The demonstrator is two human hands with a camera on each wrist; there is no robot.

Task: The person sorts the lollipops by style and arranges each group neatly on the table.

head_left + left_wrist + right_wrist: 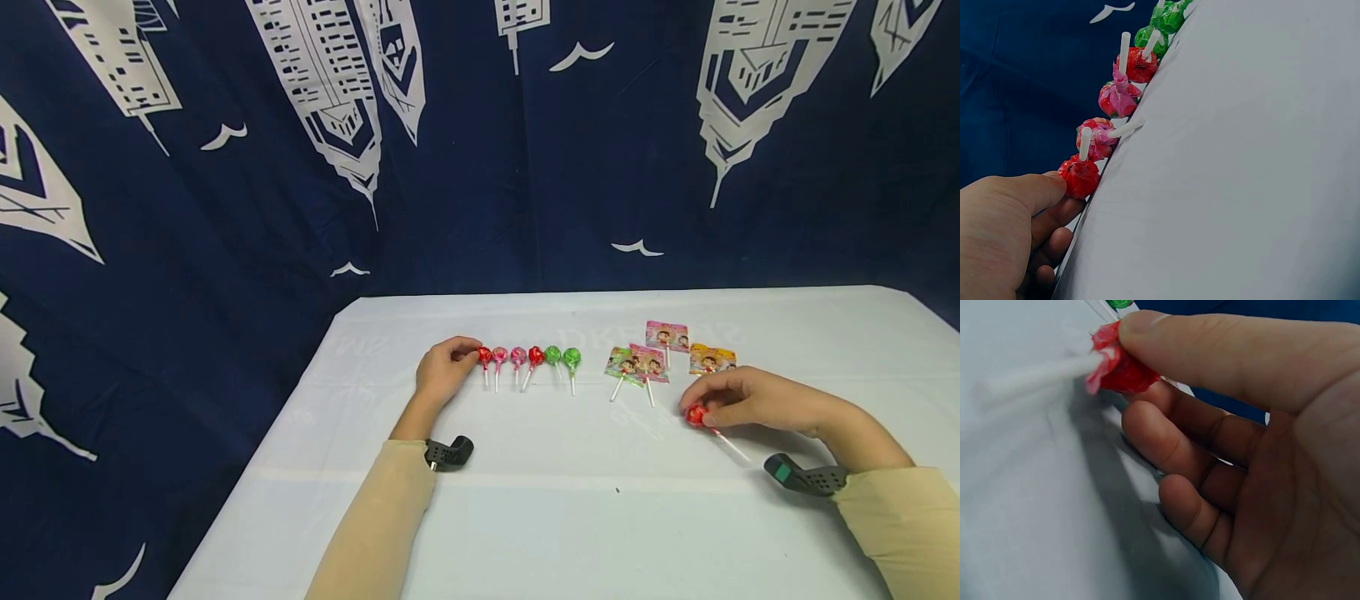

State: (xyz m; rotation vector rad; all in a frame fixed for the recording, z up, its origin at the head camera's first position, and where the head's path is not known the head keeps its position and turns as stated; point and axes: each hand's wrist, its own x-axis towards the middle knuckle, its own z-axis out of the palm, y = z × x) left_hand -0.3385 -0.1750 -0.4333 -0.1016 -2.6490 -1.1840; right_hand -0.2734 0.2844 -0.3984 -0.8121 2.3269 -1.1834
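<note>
At the left end of a row of wrapped lollipops, my left hand [447,367] pinches a red lollipop [1079,177] between thumb and fingertips. Beside it in the row are pink lollipops [1117,98], another red lollipop [536,356] and green lollipops [572,358], sticks toward me. My right hand [765,402] pinches a separate red lollipop [1125,370] by its head, with thumb on top. The white stick of that lollipop points away from the palm in the right wrist view. The other right fingers are loosely bent underneath.
Right of the row lie flat-packed lollipops: a green packet [621,363], pink packets [667,335] and an orange packet [711,359]. A white cloth covers the table [525,533]. Behind it hangs a dark blue curtain [480,208] with white building prints.
</note>
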